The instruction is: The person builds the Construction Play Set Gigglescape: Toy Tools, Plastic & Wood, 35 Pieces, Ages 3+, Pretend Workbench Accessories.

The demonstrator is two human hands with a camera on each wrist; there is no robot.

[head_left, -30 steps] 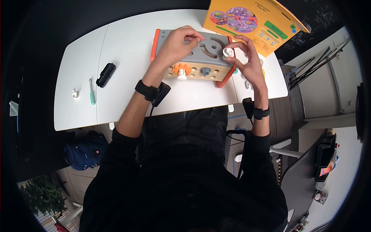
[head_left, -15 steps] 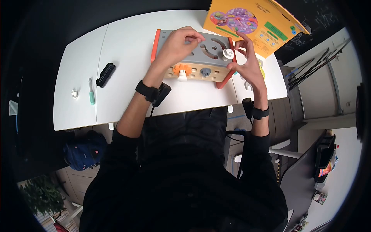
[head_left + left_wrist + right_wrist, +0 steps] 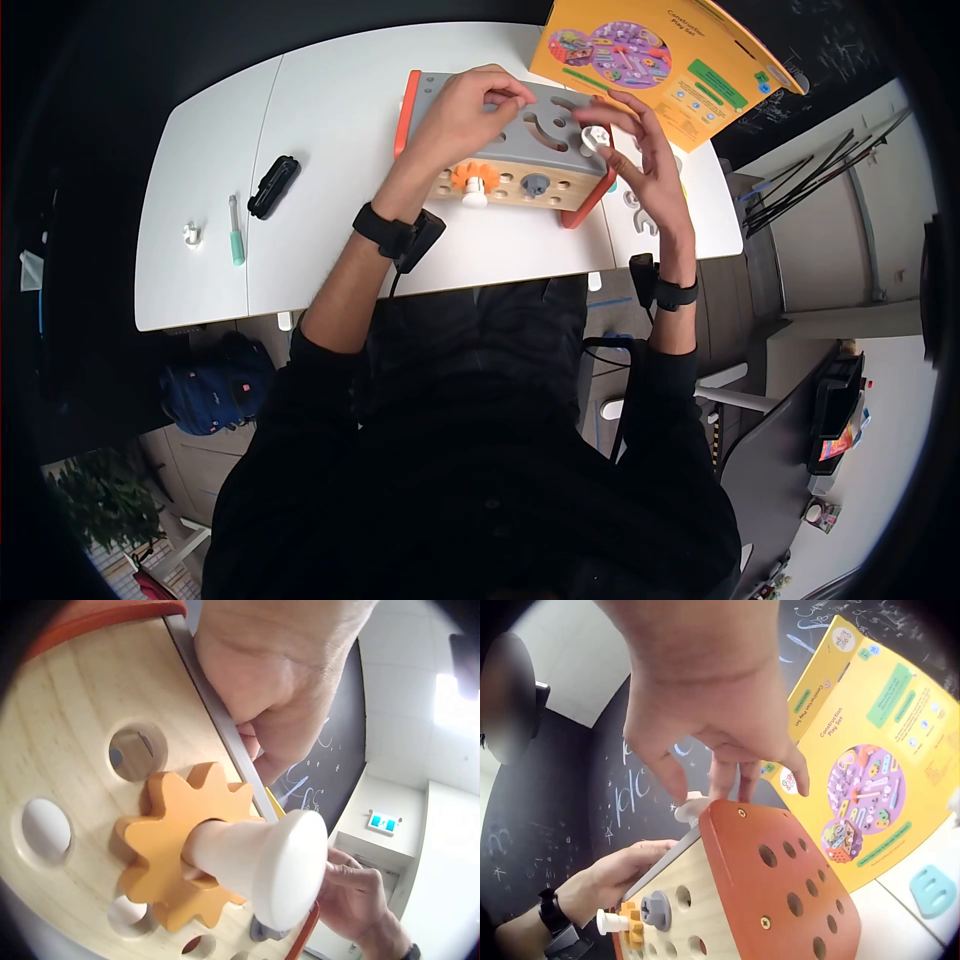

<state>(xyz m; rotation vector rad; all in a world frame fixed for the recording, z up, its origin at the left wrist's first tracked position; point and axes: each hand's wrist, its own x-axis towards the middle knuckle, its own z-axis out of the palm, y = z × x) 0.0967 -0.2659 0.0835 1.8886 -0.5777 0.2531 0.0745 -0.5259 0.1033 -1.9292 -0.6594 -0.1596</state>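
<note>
In the head view a toy workbench (image 3: 480, 150) with a grey slotted top, wooden front and red ends stands on the table. My right hand (image 3: 650, 165) is at its right end, thumb and fingers around a white screw (image 3: 595, 138) standing up from the top. Thumb and fingertips are right at the screw's head in the right wrist view. My left hand (image 3: 455, 118) rests on the grey top, fingers loosely curled, with nothing visible in them. Below it, an orange gear (image 3: 184, 847) sits on the front with a white peg (image 3: 277, 866) through its middle. A grey screw (image 3: 657, 910) is beside the gear.
A yellow box (image 3: 650, 70) stands behind the bench. On the white table (image 3: 330, 120), to the left, lie a black case (image 3: 274, 187), a green-handled screwdriver (image 3: 236, 232) and a small white piece (image 3: 192, 235). A teal piece (image 3: 934, 891) lies right of the bench.
My right thumb and fingers came off the white screw half a second ago, spreading to the right, and now close around it again. My left hand stays in place on the bench.
</note>
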